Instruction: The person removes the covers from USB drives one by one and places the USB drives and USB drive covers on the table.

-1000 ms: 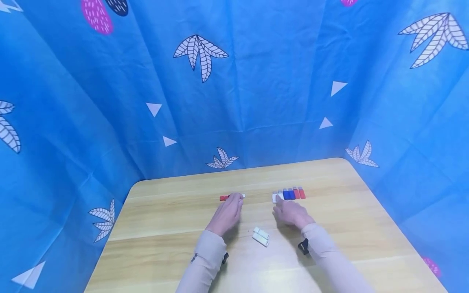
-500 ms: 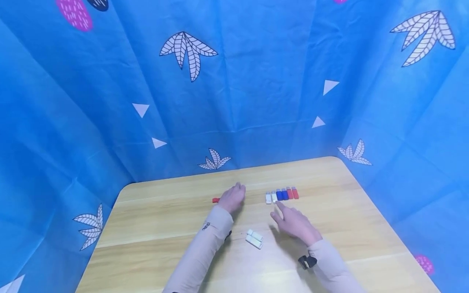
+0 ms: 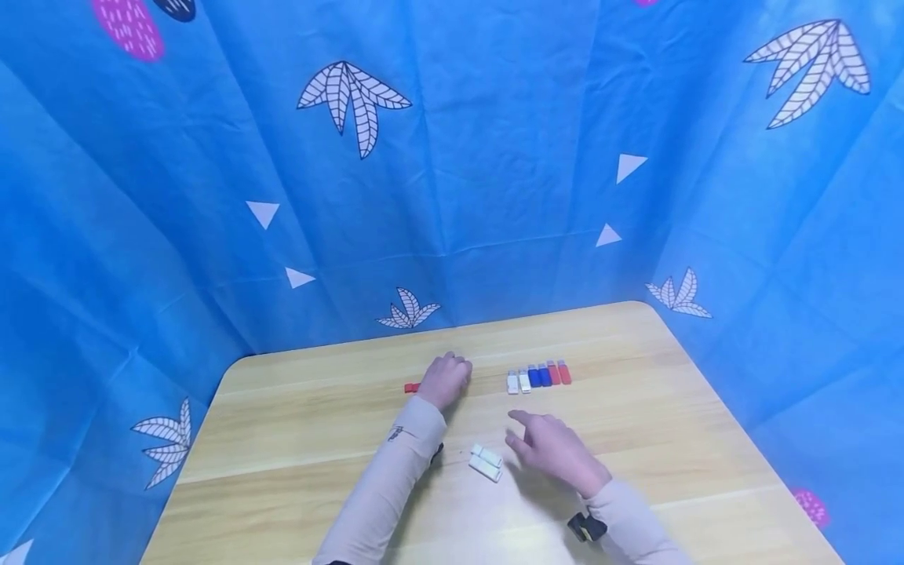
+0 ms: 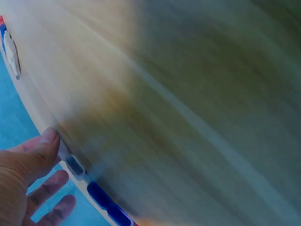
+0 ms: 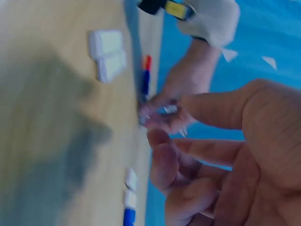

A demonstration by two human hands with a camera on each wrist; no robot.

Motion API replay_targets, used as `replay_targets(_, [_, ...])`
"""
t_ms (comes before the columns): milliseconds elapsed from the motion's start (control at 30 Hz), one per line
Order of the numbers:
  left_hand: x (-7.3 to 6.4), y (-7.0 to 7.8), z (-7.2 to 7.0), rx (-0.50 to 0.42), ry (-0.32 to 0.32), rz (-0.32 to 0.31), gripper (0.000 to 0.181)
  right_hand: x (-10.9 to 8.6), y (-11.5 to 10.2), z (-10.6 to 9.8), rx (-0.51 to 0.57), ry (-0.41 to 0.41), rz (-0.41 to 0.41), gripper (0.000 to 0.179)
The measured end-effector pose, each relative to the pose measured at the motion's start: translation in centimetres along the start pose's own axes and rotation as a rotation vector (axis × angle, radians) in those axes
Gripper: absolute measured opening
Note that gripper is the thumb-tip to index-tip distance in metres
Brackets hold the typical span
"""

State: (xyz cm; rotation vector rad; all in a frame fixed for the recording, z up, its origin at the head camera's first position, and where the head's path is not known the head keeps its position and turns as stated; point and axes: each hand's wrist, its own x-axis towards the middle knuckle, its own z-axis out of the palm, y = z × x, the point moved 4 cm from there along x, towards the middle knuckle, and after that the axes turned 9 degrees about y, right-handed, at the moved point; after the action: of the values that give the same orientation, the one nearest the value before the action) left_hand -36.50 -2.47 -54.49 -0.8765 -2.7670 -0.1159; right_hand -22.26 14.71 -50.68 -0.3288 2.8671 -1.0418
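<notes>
In the head view my left hand (image 3: pixel 446 380) is at the far left-centre of the table, covering most of a row of USB sticks; a red USB stick (image 3: pixel 412 388) pokes out on its left. In the left wrist view its thumb and forefinger pinch a whitish USB stick (image 4: pixel 74 165) at the row's end, beside a blue USB stick (image 4: pixel 106 200). My right hand (image 3: pixel 554 449) hovers with loosely bent fingers, holding nothing. Beyond it stands a second row: white USB sticks (image 3: pixel 519 382), blue ones (image 3: pixel 540 377) and red ones (image 3: pixel 559 373).
Two white USB sticks (image 3: pixel 486 463) lie side by side between the forearms. A wooden table (image 3: pixel 282 439) bears everything, its far edge against a blue patterned curtain (image 3: pixel 508 157). Each sleeve has a dark wrist device, such as the right one (image 3: pixel 586 526).
My right hand has drawn back from the white end of the right row, towards the near side. The left hand has shifted along its row to the white end. The head view has swung slightly right.
</notes>
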Motion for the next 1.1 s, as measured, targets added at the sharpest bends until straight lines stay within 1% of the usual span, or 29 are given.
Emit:
replay_targets(100, [-0.3, -0.3, -0.2, -0.010, 0.021, 0.004, 0.010, 0.0, -0.5, 1.1, -0.018, 0.000, -0.008, 0.048])
replay_targets(200, [-0.6, -0.4, -0.6, -0.038, 0.037, -0.013, 0.019, 0.0, -0.8, 2.1, -0.023, 0.004, 0.007, 0.041])
replay_targets(267, [-1.0, -0.5, -1.3, -0.060, 0.073, -0.043, 0.026, 0.1, -1.0, 2.6, -0.030, 0.019, 0.003, 0.033])
replay_targets(333, [-1.9, -0.7, -2.5, -0.090, 0.123, -0.085, 0.031, 0.2, -1.2, 3.2, -0.035, 0.030, -0.004, 0.026])
replay_targets(433, [-4.1, -1.0, -4.3, -0.118, 0.216, -0.156, 0.025, 0.3, -1.3, 4.0, -0.062, 0.044, -0.017, 0.017])
replay_targets(533, [-7.1, -1.0, -5.7, -0.164, 0.279, -0.248, 0.018, 0.1, -1.4, 4.6, -0.078, 0.035, 0.008, 0.014])
replay_targets(633, [-10.4, -0.8, -6.5, -0.210, 0.323, -0.349, 0.015, 0.0, -1.4, 4.9, -0.078, 0.020, 0.043, 0.012])
replay_targets(700, [-12.5, -0.7, -6.9, -0.244, 0.336, -0.415, 0.014, 0.0, -1.5, 5.1, -0.069, 0.013, 0.069, 0.012])
replay_targets(800, [-14.9, -0.3, -7.4, -0.262, 0.358, -0.463, 0.011, -0.1, -1.5, 5.3, -0.047, -0.003, 0.112, 0.012])
replay_targets(867, [-16.1, -0.1, -7.7, -0.270, 0.362, -0.482, 0.010, -0.1, -1.5, 5.5, -0.019, -0.013, 0.138, 0.012])
replay_targets(933, [-16.9, 0.0, -7.9, -0.269, 0.366, -0.484, 0.009, 0.0, -1.5, 5.6, 0.027, -0.017, 0.151, 0.011])
replay_targets(1000, [-17.4, 0.1, -8.3, -0.276, 0.365, -0.483, 0.008, 0.1, -1.6, 5.6, 0.085, -0.007, 0.163, 0.009])
replay_targets(1100, [-17.6, 0.1, -8.8, -0.300, 0.367, -0.485, 0.009, 0.5, -1.7, 5.1, 0.157, 0.038, 0.179, 0.006])
